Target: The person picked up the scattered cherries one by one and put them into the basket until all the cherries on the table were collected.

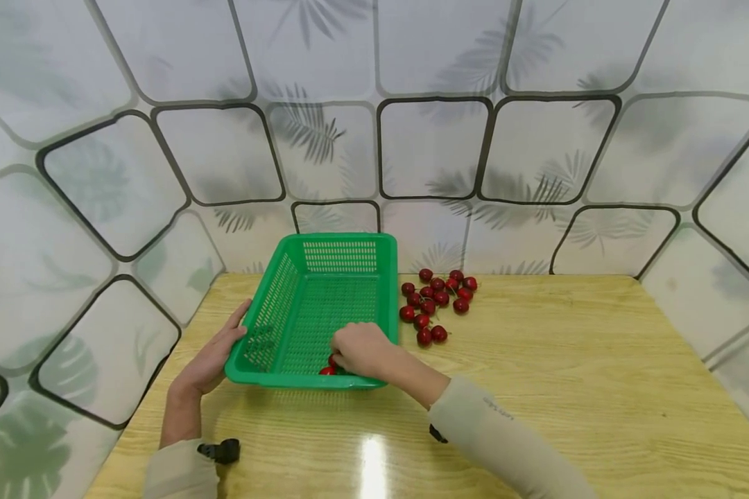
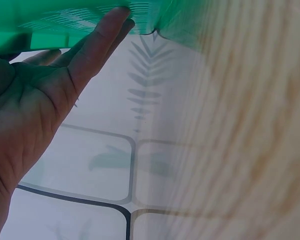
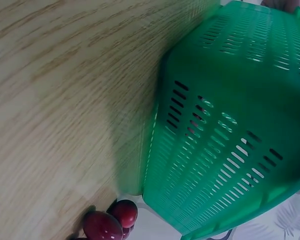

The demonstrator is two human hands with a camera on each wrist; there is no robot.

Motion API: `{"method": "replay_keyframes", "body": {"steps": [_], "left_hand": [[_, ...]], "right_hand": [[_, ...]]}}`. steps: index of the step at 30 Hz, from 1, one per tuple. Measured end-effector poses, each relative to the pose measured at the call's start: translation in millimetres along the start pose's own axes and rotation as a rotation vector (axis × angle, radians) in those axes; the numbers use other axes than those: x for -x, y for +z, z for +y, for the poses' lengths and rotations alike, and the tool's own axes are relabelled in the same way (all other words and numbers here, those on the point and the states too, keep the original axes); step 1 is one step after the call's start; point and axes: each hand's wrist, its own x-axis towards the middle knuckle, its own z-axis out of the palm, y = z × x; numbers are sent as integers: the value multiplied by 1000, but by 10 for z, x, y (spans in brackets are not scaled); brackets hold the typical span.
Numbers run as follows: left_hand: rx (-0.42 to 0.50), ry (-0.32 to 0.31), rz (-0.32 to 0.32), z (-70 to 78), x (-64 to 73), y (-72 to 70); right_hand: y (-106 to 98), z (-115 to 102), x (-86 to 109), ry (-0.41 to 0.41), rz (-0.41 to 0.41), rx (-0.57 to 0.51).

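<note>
A green plastic basket (image 1: 312, 380) with slotted walls stands on the wooden table. At its left side, my left hand (image 1: 215, 353) touches the outer wall with fingers extended; the left wrist view shows the palm and straight fingers (image 2: 102, 40) against the green plastic. My right hand (image 1: 365, 350) reaches over the front right corner into the basket, fingers curled down. A red cherry (image 1: 333, 360) shows at its fingertips, apparently pinched there. Close by, another cherry (image 1: 327, 371) lies near the basket's front wall. The basket wall hides the right fingers in the right wrist view.
Several dark red cherries (image 1: 428, 305) with stems lie in a loose group right of the basket, some also visible as cherries (image 3: 102, 226) in the right wrist view. The wooden table (image 1: 568, 374) extends rightward. A patterned wall covering (image 1: 433, 149) rises behind.
</note>
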Motion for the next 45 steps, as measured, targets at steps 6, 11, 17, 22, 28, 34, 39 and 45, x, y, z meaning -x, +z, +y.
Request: {"method": "replay_keyframes", "body": {"steps": [6,11,17,22,28,34,39,45], "left_hand": [[3,8,-3,10,2,-3],[8,17,-10,5,9,-5],[14,-4,2,11,4,3],[25,-11,4,13,6,3],[11,-7,7,21,13,3],[9,4,-3,18,14,5],[2,10,-5,16,9,5],[5,0,-3,24,25,15]], "right_hand": [[-1,-10,11,84,-16,43],[1,-6,12,111,-19,23],[11,7,7,115,1,-8],[9,6,7,112,35,-10],[-22,0,21,111,64,-55],[-34,-9,28,99,83,-61],[-28,-5,39,82,140,-116],[-93,26,76,31,317,-213]]}}
